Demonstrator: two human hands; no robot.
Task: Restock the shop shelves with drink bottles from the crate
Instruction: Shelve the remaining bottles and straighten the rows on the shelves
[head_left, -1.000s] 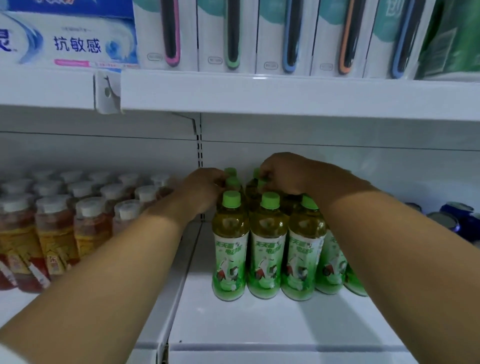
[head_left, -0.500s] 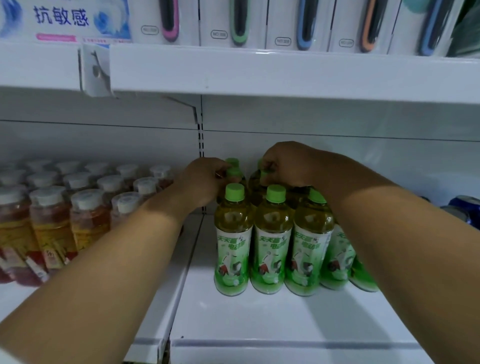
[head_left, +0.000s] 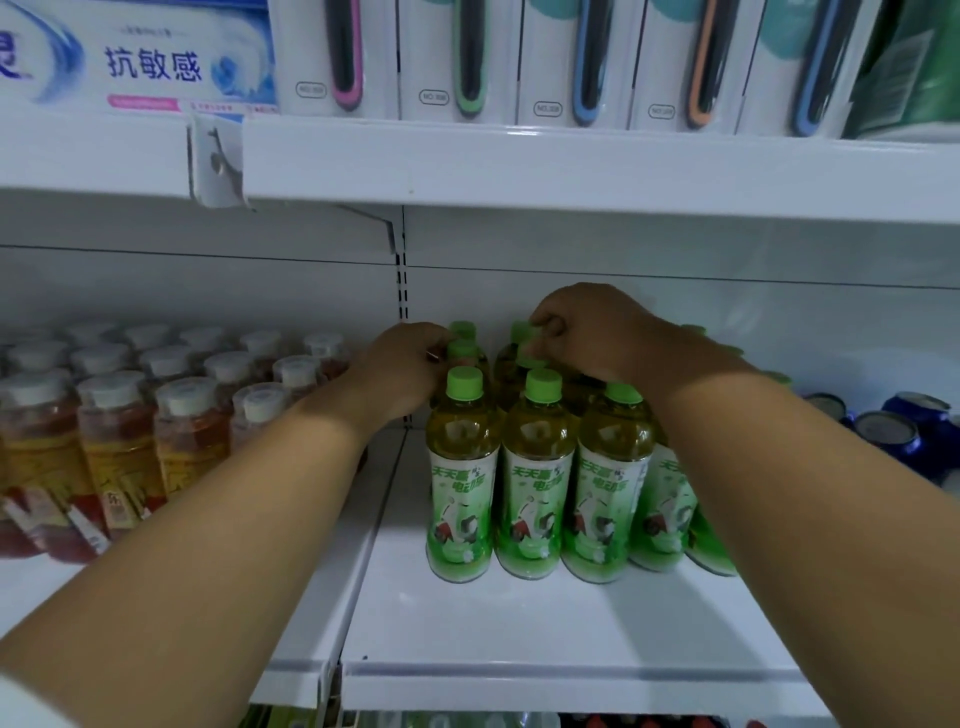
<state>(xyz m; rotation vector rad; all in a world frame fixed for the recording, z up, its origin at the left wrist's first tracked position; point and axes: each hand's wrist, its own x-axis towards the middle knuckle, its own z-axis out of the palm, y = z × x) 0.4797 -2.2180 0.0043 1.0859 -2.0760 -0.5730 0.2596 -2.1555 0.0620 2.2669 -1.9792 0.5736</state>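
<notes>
The left hand (head_left: 402, 366) and right hand (head_left: 592, 332) cover the caps of the rear green-capped bottles (head_left: 511, 364), so their fingertips and grip there are hidden. Right of the grips, the forearm hides further bottles. Far right, the blue cans (head_left: 904, 431) are blurred and cut by the edge.

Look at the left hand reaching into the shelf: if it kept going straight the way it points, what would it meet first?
The left hand already touches a green-capped bottle in the second row; beyond are more green-capped bottles, then probably the back panel, though depth is unclear.
</notes>
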